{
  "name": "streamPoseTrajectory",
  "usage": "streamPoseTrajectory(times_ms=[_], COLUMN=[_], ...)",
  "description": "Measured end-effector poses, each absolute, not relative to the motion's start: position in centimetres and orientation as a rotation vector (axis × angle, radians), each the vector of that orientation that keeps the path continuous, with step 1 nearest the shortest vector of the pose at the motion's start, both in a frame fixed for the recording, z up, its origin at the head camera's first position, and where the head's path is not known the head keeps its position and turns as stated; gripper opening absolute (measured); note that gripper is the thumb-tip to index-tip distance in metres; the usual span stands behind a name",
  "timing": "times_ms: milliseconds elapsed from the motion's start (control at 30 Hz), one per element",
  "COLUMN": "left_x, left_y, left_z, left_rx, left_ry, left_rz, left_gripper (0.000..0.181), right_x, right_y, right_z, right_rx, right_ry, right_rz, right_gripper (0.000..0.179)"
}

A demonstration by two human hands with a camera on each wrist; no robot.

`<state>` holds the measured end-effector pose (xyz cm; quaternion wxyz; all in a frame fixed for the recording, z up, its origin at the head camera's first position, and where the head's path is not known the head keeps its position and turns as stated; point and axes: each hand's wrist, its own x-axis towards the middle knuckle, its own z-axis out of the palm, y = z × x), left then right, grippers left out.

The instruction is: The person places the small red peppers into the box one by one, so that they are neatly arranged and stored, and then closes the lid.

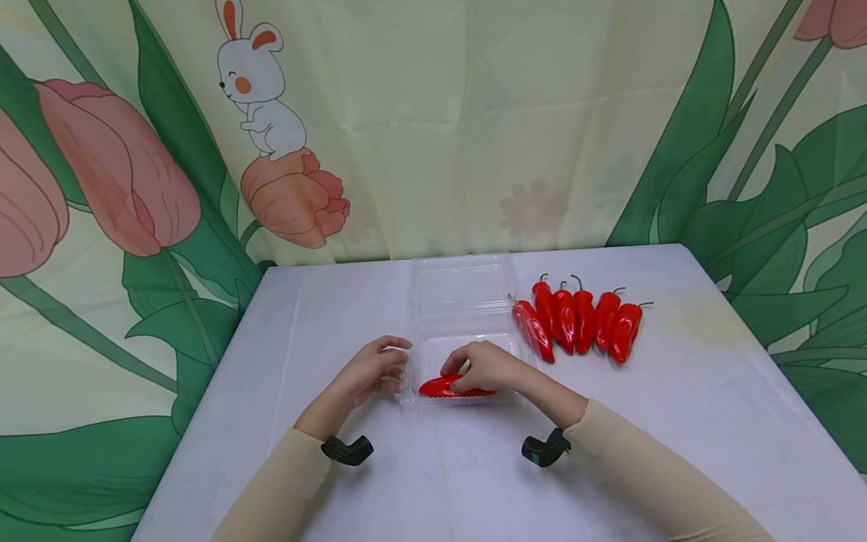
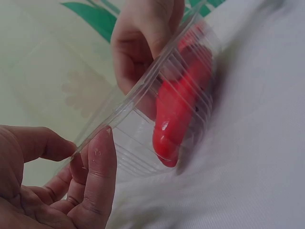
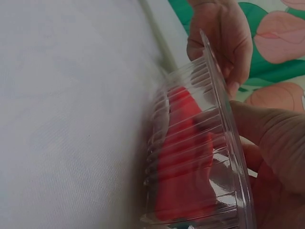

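A clear plastic clamshell box [image 1: 433, 354] lies on the table with its lid [image 1: 463, 284] folded back. Inside its front part is a red chili pepper [image 1: 439, 387], lying lengthwise along the near wall. My right hand [image 1: 489, 366] reaches into the box and holds this pepper with thumb and fingers. At the left edge, my left hand [image 1: 369, 373] pinches the box rim; the left wrist view shows its thumb and fingers [image 2: 99, 171] at the plastic edge. Through the ribbed wall the pepper [image 3: 186, 162] shows in the right wrist view.
Right of the box, several red peppers [image 1: 584, 320] with dark stems lie in a row on the white table [image 1: 691, 421]. The leftmost pepper [image 1: 533, 331] is close to the box's right side. A tulip-and-rabbit curtain [image 1: 420, 135] hangs behind the table.
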<state>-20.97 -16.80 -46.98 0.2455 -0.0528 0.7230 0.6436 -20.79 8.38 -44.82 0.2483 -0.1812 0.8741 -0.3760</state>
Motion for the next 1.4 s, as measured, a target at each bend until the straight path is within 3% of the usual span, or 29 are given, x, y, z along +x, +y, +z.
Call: streamPoseTrajectory(times_ms=[367, 1400], left_x=[-21.0, -21.0], left_y=[-16.8, -16.9], left_z=[-47.0, -46.8], left_rx=[-0.136, -0.142], left_ry=[1.967, 1.959], left_rz=[1.761, 1.754], left_gripper=[0.04, 0.038], right_x=[-20.8, -21.0], right_y=[8.3, 10.3], right_z=[-44.8, -42.9], right_rx=[-0.511, -0.501], right_ry=[2.394, 2.444], right_rz=[-1.023, -1.073], right_gripper=[0.04, 0.044])
